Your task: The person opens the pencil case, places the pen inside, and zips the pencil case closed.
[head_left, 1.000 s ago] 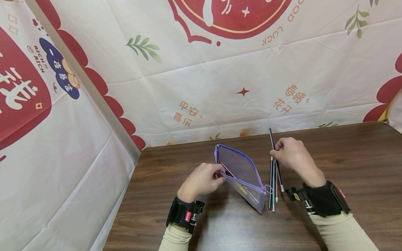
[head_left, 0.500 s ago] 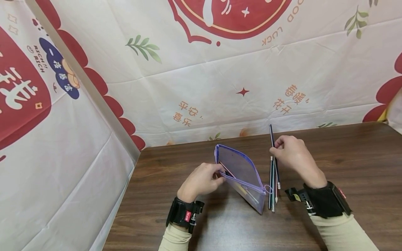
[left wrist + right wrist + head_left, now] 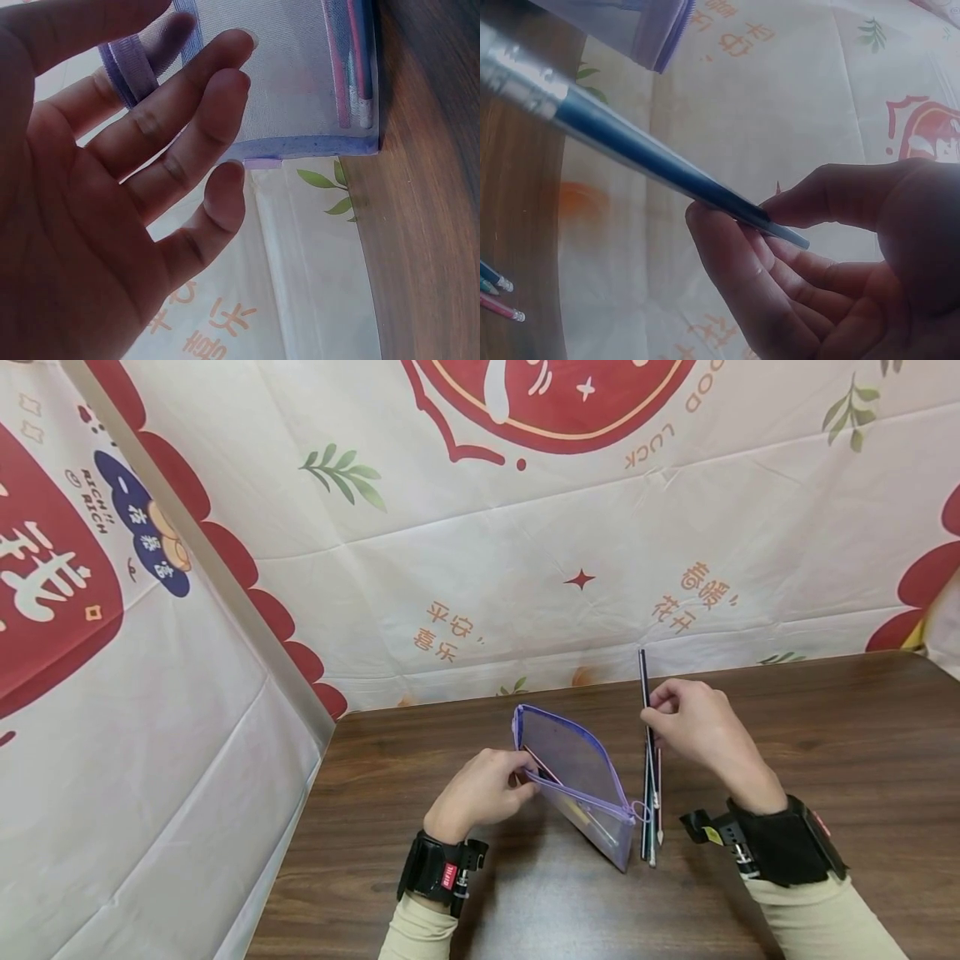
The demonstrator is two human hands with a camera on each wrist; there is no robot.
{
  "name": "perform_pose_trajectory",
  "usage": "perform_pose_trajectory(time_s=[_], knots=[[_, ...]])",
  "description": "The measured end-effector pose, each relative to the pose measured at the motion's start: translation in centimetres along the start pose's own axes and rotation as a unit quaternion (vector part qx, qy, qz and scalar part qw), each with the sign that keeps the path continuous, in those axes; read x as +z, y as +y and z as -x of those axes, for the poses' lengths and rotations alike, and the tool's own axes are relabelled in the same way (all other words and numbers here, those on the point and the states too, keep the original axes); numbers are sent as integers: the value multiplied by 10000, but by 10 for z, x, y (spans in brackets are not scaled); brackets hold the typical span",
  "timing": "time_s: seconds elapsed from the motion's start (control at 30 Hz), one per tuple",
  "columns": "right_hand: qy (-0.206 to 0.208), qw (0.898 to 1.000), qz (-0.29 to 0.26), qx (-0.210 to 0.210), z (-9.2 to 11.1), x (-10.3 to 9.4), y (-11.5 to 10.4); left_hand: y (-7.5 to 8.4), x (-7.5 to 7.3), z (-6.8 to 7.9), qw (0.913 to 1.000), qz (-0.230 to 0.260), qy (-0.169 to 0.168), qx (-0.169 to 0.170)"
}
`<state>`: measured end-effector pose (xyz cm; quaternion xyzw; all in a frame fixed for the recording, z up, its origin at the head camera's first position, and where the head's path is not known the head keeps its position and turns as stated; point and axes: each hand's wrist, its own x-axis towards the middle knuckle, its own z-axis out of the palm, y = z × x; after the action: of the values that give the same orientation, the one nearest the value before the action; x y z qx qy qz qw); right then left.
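A purple mesh pencil case (image 3: 573, 747) stands unzipped on the table, its mouth gaping. My left hand (image 3: 480, 789) pinches the near rim between thumb and index finger; the other fingers are spread apart in the left wrist view. Inside the case, several pencils (image 3: 358, 52) show through the mesh. My right hand (image 3: 697, 718) pinches a dark blue pencil (image 3: 637, 146) with thumb and fingertips, to the right of the case. Its metal ferrule points toward the wrist camera. In the head view this pencil overlaps several loose pencils (image 3: 647, 835) lying beside the case.
The brown wooden table (image 3: 360, 877) ends at a white printed cloth (image 3: 480, 552) hanging behind it. Another printed cloth (image 3: 225, 760) hangs along the left side. Pencil ends (image 3: 510, 309) show at the lower left of the right wrist view.
My right hand has shifted slightly left and up, lifting the dark blue pencil and turning it closer to straight along the loose pencils. The left hand and pencil case stay in place.
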<state>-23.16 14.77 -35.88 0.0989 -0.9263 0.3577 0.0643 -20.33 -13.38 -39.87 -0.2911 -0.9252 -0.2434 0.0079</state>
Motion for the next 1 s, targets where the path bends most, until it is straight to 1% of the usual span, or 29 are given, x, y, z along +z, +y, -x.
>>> perform_pose_trajectory(time_s=[0.2, 0.37, 0.6, 0.8, 1.0], knots=[[10, 9999, -122, -34, 1, -1, -2, 0, 0, 0, 10000, 1, -39, -24], [192, 9996, -172, -92, 2, -1, -3, 0, 1, 0, 10000, -12, -27, -31], [550, 9982, -203, -142, 4, -3, -6, -1, 1, -1, 9999, -99, 20, 24], [594, 9977, -325, -62, 6, -5, -10, 0, 1, 0, 10000, -79, 16, 21], [787, 9962, -349, -97, 9, -8, -14, 0, 1, 0, 10000, -74, 14, 4]])
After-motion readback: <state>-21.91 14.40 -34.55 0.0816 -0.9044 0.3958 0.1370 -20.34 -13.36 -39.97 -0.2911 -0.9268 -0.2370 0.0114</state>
